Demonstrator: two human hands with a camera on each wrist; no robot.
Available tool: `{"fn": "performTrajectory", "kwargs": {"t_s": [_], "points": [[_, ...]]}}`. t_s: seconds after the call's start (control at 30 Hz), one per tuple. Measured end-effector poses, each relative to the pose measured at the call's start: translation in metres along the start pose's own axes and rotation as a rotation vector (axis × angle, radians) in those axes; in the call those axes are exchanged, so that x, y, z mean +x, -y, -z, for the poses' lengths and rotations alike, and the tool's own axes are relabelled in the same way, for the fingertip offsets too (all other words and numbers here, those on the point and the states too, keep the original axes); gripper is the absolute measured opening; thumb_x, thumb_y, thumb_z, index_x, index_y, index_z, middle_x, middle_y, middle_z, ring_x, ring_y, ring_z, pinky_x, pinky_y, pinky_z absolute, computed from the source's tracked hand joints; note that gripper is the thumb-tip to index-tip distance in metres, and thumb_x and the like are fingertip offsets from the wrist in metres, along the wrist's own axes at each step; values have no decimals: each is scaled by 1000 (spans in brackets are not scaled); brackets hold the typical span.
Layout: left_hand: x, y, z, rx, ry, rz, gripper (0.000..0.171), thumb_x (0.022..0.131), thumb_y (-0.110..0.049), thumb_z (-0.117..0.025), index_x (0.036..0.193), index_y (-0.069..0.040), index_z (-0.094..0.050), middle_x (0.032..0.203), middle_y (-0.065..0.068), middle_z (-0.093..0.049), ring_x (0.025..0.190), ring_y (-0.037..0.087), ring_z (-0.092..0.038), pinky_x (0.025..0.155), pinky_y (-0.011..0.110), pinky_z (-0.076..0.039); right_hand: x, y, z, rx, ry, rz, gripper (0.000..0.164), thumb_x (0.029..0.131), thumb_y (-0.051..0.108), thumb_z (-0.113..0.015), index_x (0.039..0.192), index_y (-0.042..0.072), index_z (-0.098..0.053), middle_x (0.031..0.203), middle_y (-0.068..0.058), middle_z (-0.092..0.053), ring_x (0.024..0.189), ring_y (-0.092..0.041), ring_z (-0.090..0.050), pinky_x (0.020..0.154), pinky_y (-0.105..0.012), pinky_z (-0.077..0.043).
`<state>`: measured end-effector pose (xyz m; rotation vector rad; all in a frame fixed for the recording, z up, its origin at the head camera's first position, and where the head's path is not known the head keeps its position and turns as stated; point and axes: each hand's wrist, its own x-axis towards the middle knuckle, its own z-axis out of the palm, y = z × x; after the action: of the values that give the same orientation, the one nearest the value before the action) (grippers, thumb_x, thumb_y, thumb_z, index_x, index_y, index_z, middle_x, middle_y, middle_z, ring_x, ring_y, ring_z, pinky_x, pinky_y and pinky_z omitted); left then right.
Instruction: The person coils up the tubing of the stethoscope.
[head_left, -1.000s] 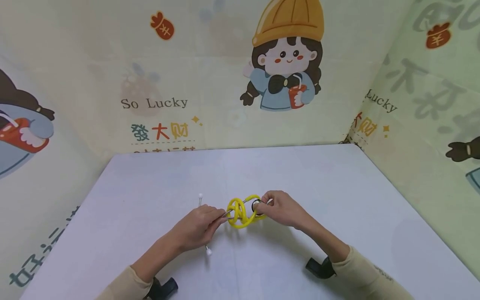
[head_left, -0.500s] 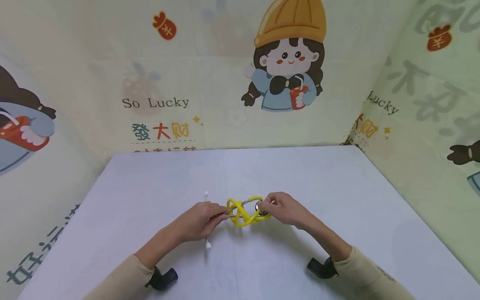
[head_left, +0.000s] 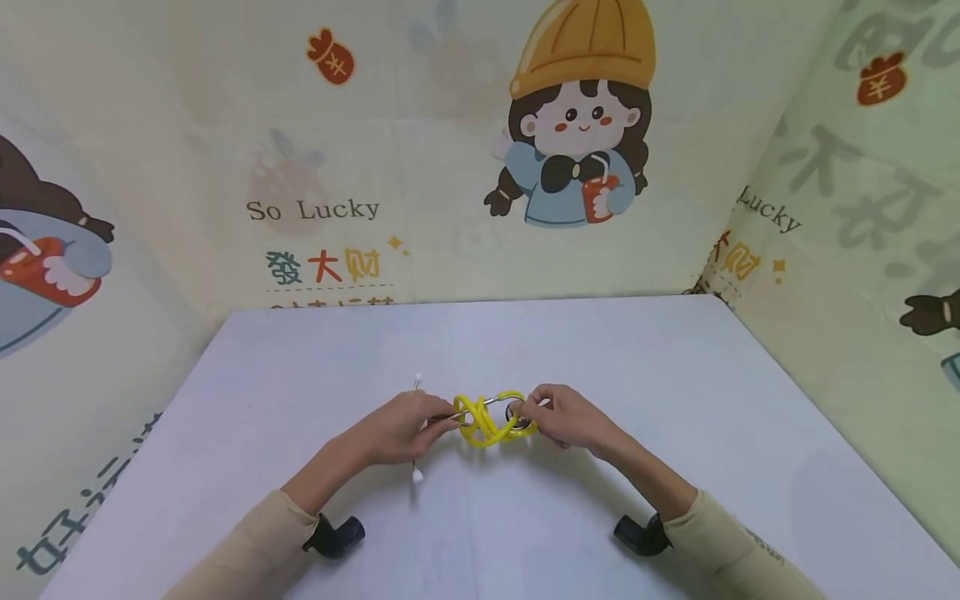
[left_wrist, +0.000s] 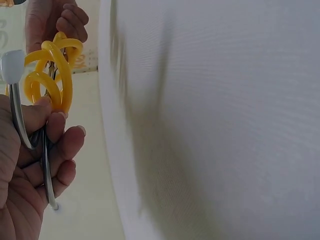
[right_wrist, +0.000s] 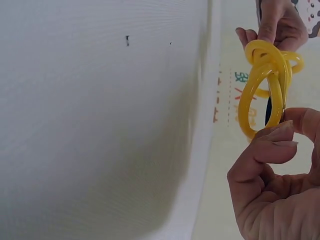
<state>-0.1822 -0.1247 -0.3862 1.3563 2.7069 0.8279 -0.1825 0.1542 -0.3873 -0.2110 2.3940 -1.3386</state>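
A stethoscope hangs between my hands above the table, its yellow tubing (left_wrist: 64, 70) wound into loops. My left hand (head_left: 397, 428) pinches the metal ear tubes (left_wrist: 46, 167) close to where the coil begins. White ear tips (head_left: 417, 477) stick out on either side of that hand. On the other end, my right hand (head_left: 572, 417) pinches the round chestpiece (head_left: 515, 415) and the tubing beside it between thumb and forefinger. The right fingers partly cover the chestpiece. In the right wrist view, the yellow loops (right_wrist: 245, 102) rise from the fingertips toward the left hand.
A white tabletop (head_left: 337, 350) lies under both hands, with their shadows on it. Printed cloth walls (head_left: 442, 167) stand behind it and at both sides. Black wrist mounts (head_left: 335, 537) jut from the sleeves.
My left hand has shifted a little away from me, and the ear tubes have swung with it. The yellow coil looks slightly tighter and flatter. The right hand stays nearly in place.
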Motion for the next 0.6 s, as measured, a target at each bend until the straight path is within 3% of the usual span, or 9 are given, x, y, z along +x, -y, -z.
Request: {"fn": "performTrajectory", "kwargs": {"t_s": [0.17,0.37,0.6], "points": [[8,3,3,-49,17,22,13,93,-13,-63,103,-8,-70,89,1,-71,68,3,-53,63,20,-48,1,2,5,-14,-48,17,43,86,51,-65,96,11,-57,54,-3,-48,46,-15,-41,47,-29,-38],[18,15,-2,-91,42,56,12,93,-14,-63,102,-9,-70,86,0,-69,68,5,-52,61,21,-48,10,-1,7,-14,-117,7,46,87,52,-62,104,9,-57,78,-10,-65,59,-21,-59,58,-35,-52],[27,28,-6,-85,121,43,9,93,-13,-62,96,-8,-69,80,-4,-64,66,3,-48,61,20,-44,21,-6,7,-31,-121,9,37,90,42,-64,101,7,-60,74,-7,-64,58,-19,-59,58,-33,-53]]}}
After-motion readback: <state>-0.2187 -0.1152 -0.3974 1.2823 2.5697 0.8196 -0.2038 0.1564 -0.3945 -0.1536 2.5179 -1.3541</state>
